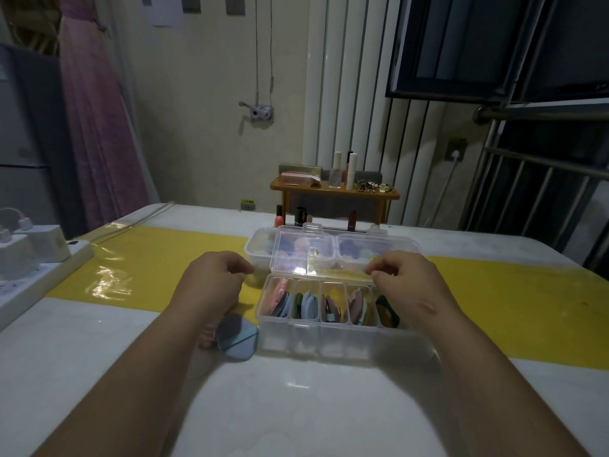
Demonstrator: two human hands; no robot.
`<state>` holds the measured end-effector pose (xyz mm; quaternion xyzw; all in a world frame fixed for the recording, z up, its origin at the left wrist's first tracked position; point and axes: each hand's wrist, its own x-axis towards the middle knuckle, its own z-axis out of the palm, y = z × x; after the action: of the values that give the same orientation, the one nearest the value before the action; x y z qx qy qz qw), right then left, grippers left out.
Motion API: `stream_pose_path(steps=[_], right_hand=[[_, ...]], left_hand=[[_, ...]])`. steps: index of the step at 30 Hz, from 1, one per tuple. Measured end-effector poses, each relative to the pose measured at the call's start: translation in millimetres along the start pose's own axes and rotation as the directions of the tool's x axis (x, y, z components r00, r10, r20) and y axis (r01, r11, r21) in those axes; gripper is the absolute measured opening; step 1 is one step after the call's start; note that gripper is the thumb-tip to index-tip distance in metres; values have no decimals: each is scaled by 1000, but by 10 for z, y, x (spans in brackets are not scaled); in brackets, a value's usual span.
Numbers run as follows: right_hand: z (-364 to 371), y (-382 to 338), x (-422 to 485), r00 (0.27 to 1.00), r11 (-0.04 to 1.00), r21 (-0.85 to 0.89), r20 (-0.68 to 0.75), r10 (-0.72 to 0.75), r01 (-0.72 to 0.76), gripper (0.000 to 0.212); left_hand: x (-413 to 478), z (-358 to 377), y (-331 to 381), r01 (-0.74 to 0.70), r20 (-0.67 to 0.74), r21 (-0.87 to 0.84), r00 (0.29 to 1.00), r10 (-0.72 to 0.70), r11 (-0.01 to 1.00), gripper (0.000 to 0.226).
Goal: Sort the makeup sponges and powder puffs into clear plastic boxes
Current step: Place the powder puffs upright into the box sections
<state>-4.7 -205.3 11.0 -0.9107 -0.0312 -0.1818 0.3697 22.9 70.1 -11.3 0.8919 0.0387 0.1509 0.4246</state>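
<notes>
A clear compartmented box (329, 338) stands in front of me, with pink, blue, green and grey powder puffs (309, 305) upright in its cells. Its clear lid (316, 255) is raised at a slant. My right hand (405, 285) pinches the lid's right front corner. My left hand (214, 278) hovers just left of the lid with fingers curled against the thumb, and I see nothing in it. Loose grey and blue puffs (237, 338) lie on the table left of the box, partly under my left forearm. A second clear box (258, 247) holding pastel sponges stands behind.
Lipsticks and a nail polish bottle (279, 221) stand behind the boxes, under a small wooden shelf (333, 191) carrying bottles. A power strip with chargers (36, 258) lies at the left edge. A yellow band (148, 268) crosses the white table.
</notes>
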Motion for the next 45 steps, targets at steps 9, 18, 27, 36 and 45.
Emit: stream_pose_path(steps=[9, 18, 27, 36, 45], right_hand=[[120, -21, -32, 995, 996, -10, 37, -92, 93, 22], [142, -9, -23, 994, 996, -2, 64, -86, 87, 21], [138, -16, -40, 994, 997, -6, 75, -78, 79, 21], [134, -22, -44, 995, 998, -1, 71, -65, 65, 21], [145, -27, -39, 996, 998, 5, 62, -66, 65, 20]], left_hand=[[-4, -63, -98, -26, 287, 308, 956, -67, 951, 7], [-42, -95, -121, -86, 461, 281, 885, -56, 956, 17], [49, -41, -152, -32, 174, 204, 985, -4, 978, 14], [74, -68, -153, 12, 42, 205, 999, -21, 979, 17], [2, -113, -10, 29, -223, 111, 975, -3, 993, 15]])
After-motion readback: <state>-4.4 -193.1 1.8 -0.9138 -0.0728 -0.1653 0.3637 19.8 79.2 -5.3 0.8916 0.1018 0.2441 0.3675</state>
